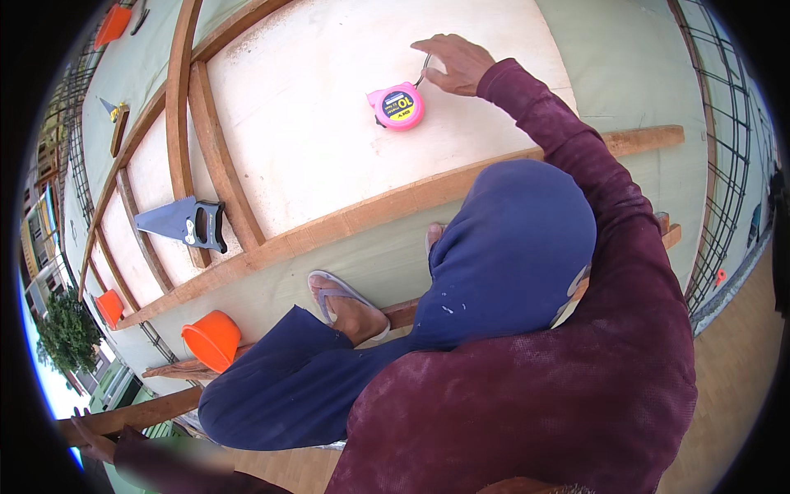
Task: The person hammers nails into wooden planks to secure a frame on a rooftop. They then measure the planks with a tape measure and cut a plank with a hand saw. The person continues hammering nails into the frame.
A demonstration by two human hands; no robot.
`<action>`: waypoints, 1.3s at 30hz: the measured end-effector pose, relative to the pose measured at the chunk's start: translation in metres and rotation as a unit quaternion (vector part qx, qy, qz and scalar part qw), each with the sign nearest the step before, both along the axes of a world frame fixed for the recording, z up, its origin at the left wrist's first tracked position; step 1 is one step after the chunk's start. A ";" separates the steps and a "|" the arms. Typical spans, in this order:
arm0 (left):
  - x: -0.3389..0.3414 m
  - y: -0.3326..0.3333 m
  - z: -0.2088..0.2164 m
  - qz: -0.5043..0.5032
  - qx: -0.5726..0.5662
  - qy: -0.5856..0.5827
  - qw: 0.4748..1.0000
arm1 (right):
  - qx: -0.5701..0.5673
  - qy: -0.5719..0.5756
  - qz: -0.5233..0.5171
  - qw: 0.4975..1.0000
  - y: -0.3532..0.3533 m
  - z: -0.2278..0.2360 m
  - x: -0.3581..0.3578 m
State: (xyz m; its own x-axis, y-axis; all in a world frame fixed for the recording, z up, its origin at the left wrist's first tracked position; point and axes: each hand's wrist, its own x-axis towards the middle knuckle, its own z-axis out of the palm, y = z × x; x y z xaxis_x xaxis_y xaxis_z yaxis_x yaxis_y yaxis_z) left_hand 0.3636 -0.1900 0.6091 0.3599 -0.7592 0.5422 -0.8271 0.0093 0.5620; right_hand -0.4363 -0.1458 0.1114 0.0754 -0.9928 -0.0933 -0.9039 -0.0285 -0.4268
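At the upper middle, my right hand (457, 64) has a thin dark cord looped at its thumb and forefinger. The cord runs to a round pink tape measure (401, 107) with a yellow and dark label, just below the fingers and over a pale wooden panel (329, 74). Whether the tape measure rests on the panel or hangs is hard to tell. Far off at the lower left, my left hand (96, 438) lies against a wooden beam (156, 409), its fingers stretched apart across the wood.
A handsaw (183, 224) with a black handle lies across wooden battens (216, 156). Orange buckets (212, 340) stand at the left. A long batten (362, 221) crosses before my knees. Wire mesh (728, 148) lines the right side. Wooden floor (732, 387) shows at the lower right.
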 end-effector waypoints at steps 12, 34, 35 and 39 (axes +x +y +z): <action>-0.502 -0.188 -0.304 -0.309 0.115 0.389 0.860 | -0.114 -0.119 -0.206 0.965 0.154 0.027 0.022; -0.711 -0.106 -0.516 -0.333 0.393 0.368 0.774 | 0.000 0.028 -0.538 0.843 0.368 -0.042 0.052; -0.712 -0.107 -0.517 -0.329 0.400 0.359 0.776 | 0.011 0.021 -0.540 0.841 0.370 -0.047 0.052; -0.709 -0.114 -0.534 -0.363 0.399 0.318 0.780 | 0.077 0.029 -0.549 0.832 0.372 -0.063 0.057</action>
